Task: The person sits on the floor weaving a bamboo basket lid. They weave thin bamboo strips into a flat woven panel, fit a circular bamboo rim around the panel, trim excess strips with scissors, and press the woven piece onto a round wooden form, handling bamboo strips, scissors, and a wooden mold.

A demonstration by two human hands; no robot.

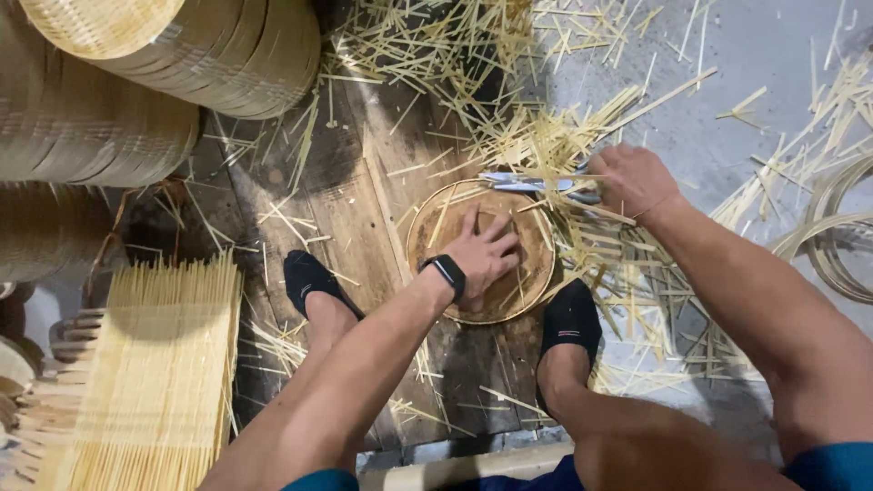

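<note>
Stacked woven baskets (pixel 173 55) and bundled bamboo sticks (pixel 155 373) left of the hands; coiled bamboo hoops (pixel 841 236) to their right.

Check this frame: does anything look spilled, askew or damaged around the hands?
Yes. Cut bamboo slivers lie strewn in all directions over the wooden board and the grey floor, some across the round tray itself. The left hand presses on the tray; the right hand holds scissors at its rim. No damage shows.

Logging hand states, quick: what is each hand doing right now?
Left hand: open, pressed flat on the round tray.
Right hand: closed on the scissors.
</note>
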